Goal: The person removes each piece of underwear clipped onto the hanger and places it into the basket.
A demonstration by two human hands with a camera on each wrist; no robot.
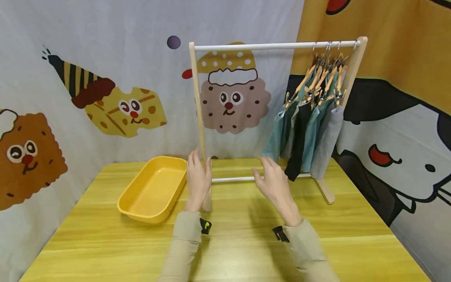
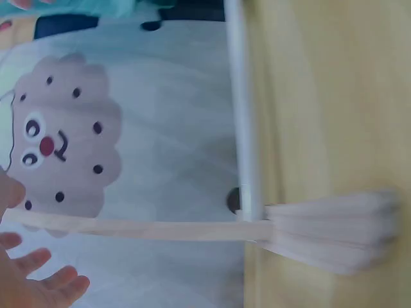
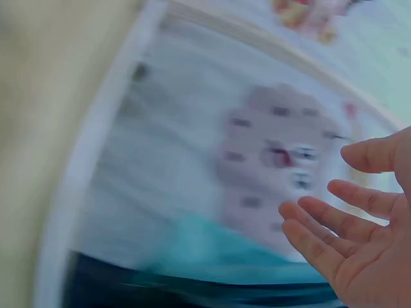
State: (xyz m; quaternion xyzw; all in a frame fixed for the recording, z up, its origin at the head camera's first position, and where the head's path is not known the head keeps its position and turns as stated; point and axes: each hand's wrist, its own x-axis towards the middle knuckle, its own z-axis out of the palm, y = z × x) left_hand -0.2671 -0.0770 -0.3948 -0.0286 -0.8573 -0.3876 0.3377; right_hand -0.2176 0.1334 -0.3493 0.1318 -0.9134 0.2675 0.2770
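A small clothes rack [image 1: 275, 46] with a white top rail and wooden posts stands on the table. Several little garments, among them a black one [image 1: 299, 137] and a grey one [image 1: 327, 137], hang from wooden clip hangers [image 1: 322, 80] at its right end. My left hand [image 1: 198, 178] is raised near the rack's left post, fingers extended and holding nothing. My right hand [image 1: 274, 184] is held in front of the lower rail, left of the garments, with fingers loosely bent and nothing in them. In the right wrist view, teal cloth [image 3: 212, 250] shows beyond that hand.
A yellow plastic basin [image 1: 156, 192] sits on the wood-grain table [image 1: 239, 250], left of the rack. Behind the table hangs a curtain [image 1: 141, 23] printed with cartoon figures. The rack's right foot [image 1: 325, 191] reaches forward on the table.
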